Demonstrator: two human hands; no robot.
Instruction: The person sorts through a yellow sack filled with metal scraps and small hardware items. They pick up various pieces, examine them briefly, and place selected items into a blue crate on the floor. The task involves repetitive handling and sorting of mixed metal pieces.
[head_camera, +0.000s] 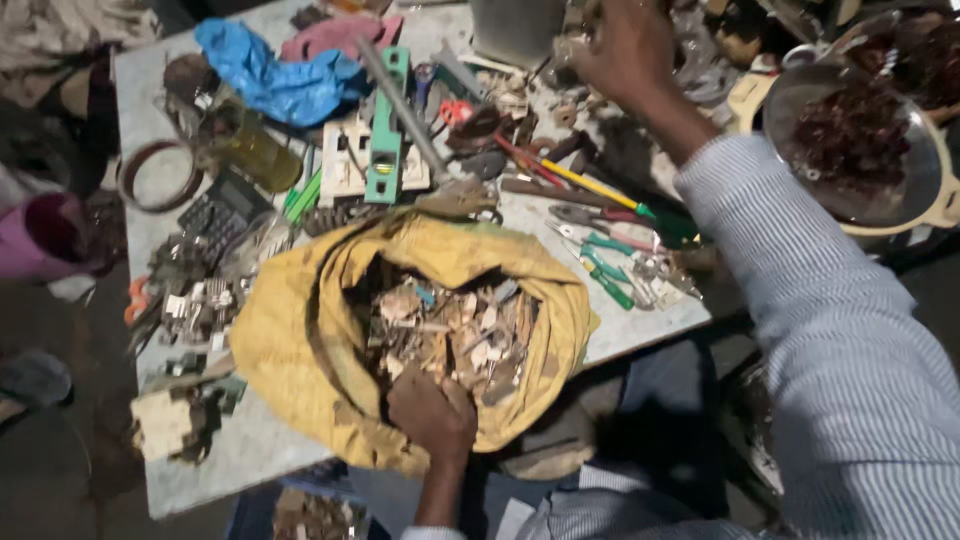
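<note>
A yellow sack (300, 330) lies open on the worktable (200, 470), filled with several small pale scrap pieces (455, 330). My left hand (432, 412) reaches into the sack's near edge, fingers curled among the scraps; whether it grips one is hidden. My right hand (625, 45), in a striped sleeve, stretches to the far side of the table over cluttered parts, its fingers out of sight.
Pliers with green handles (605, 275), a yellow-handled screwdriver (590, 185), a green spirit level (385, 125), a grey metal rod (405, 110), a calculator (215, 215), a blue bag (275, 75) and a ring (155, 175) crowd the table. A round pan of dark bits (855, 140) stands right.
</note>
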